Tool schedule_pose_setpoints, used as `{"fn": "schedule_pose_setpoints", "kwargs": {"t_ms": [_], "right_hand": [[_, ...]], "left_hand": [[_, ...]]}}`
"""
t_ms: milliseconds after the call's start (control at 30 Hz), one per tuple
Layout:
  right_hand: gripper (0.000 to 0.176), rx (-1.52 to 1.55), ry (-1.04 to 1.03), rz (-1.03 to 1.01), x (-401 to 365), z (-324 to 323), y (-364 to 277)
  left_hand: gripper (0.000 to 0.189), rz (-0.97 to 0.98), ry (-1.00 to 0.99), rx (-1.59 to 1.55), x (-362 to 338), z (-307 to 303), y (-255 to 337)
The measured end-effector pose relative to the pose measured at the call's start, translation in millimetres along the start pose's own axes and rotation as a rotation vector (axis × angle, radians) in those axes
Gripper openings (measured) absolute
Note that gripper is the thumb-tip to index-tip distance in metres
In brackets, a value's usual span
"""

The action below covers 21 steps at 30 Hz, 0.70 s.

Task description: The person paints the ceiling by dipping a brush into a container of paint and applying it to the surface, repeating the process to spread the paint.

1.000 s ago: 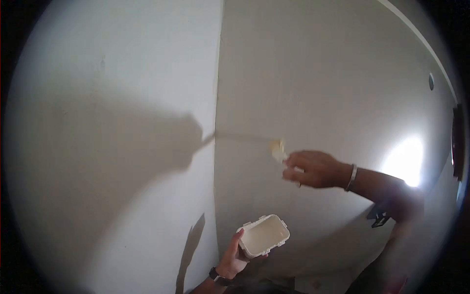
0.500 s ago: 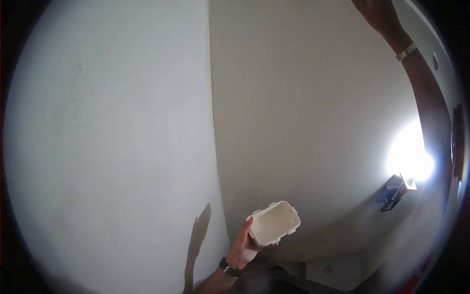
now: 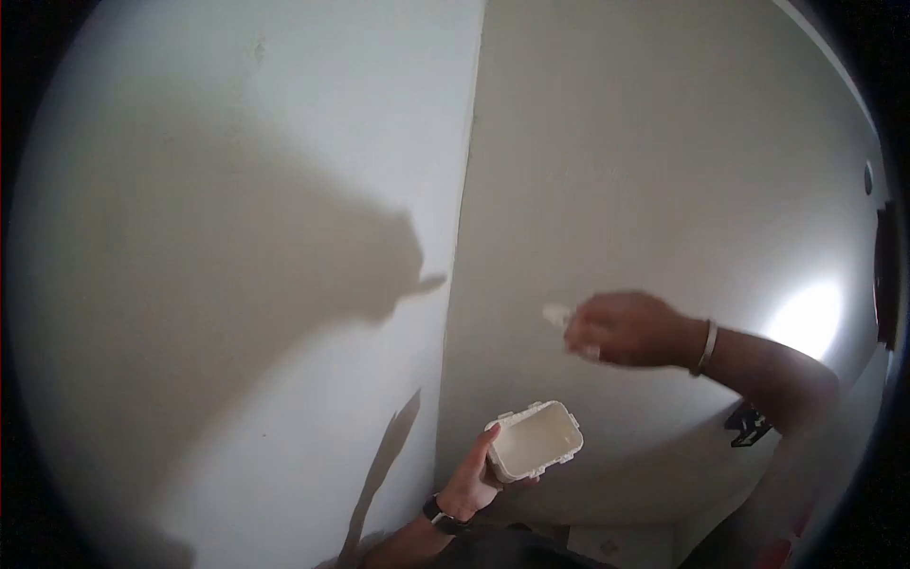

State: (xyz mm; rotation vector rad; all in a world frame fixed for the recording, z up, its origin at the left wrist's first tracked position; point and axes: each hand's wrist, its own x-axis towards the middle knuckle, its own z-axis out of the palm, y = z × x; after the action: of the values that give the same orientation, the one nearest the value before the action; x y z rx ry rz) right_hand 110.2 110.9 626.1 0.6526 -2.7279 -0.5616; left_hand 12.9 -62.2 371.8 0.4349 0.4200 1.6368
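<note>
My left hand, with a dark watch on the wrist, grips a cream plastic container with clip tabs along its rim. The thumb lies over the near left edge, and the fingers are under the base. The container's open top is tilted toward me, showing a pale inside. Above it and to the right, my right hand is closed on a small cream-coloured piece that sticks out past the fingertips. Motion blurs this piece, and I cannot tell its kind. A light band circles the right wrist.
A white wall on the left meets a greyer wall at a corner. Shadows of my arms fall on the left wall. At right, a bright light shines behind my forearm, above a dark bracket-like object.
My right hand has come down from the top right edge toward the container, and its shadow now shows on the left wall. The view has shifted slightly; my left hand still holds the container.
</note>
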Motion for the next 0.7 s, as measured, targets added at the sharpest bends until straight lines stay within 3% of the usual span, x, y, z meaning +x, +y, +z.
{"fn": "schedule_pose_setpoints", "kwargs": {"t_ms": [133,267,367,433,533,600,633,700], "right_hand": [[0.013,-0.173,0.224,0.163,34.2,-64.0,54.8],[0.015,-0.366,0.575,0.04,57.2,-149.5,121.8],[0.011,-0.567,0.639,0.043,68.3,-197.9,115.1],[0.01,-0.733,0.732,-0.117,67.4,-203.9,122.9],[0.015,-0.691,0.564,0.005,49.9,-135.5,114.1],[0.018,-0.837,0.367,-0.168,43.7,-81.1,98.2],[0.027,-0.719,0.295,-0.091,39.1,-51.5,79.6],[0.025,-0.393,0.123,-0.045,27.3,-3.8,39.2]], "left_hand": [[0.063,0.0,0.067,0.01,-4.4,12.5,3.6],[0.062,0.013,0.12,0.03,-5.1,17.1,5.6],[0.061,0.015,0.074,0.026,-0.8,8.9,0.9],[0.061,0.009,0.091,0.036,-2.2,9.7,0.3],[0.061,0.014,0.118,0.048,-3.0,15.7,2.9],[0.061,0.026,0.12,0.042,-2.7,15.9,1.4],[0.061,0.018,0.103,0.041,-2.6,13.6,2.5],[0.061,-0.002,0.09,0.045,-3.3,12.3,2.5]]}}
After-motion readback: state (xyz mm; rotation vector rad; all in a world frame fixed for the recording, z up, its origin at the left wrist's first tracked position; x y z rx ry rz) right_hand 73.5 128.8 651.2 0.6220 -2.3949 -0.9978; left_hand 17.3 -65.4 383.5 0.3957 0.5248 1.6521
